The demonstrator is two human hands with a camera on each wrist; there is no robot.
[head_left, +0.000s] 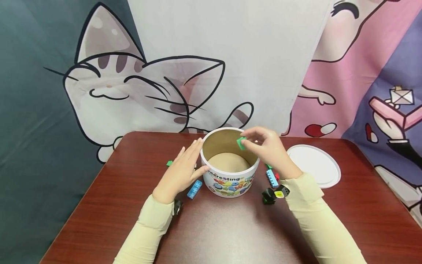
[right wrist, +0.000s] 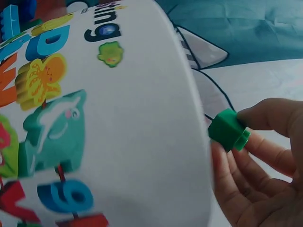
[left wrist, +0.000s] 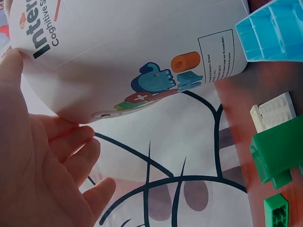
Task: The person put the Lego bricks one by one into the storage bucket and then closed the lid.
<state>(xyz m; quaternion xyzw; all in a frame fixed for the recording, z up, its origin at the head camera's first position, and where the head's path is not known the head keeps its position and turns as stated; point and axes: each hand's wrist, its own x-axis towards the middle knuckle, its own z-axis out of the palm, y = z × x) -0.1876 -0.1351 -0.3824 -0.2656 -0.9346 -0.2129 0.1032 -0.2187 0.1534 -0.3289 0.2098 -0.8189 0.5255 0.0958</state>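
A white printed bucket (head_left: pixel 230 185) stands upright on the table, its top uncovered and its beige inner floor showing. My left hand (head_left: pixel 181 174) rests against the bucket's left side, fingers extended and thumb spread toward its front. Over the right part of the rim, my right hand (head_left: pixel 268 150) pinches a small green building block (head_left: pixel 241 143) between thumb and fingers. The right wrist view shows that block (right wrist: pixel 228 130) beside the bucket's edge, a stud visible on it. A blue block (head_left: pixel 195 189) lies just below my left hand.
Right of the bucket lie another blue block (head_left: pixel 272 178) and a red piece (head_left: pixel 277 176), partly hidden. A white round lid (head_left: pixel 314 165) lies farther right. In the left wrist view, green blocks (left wrist: pixel 279 151) and a white block (left wrist: pixel 273 112) sit left of the bucket.
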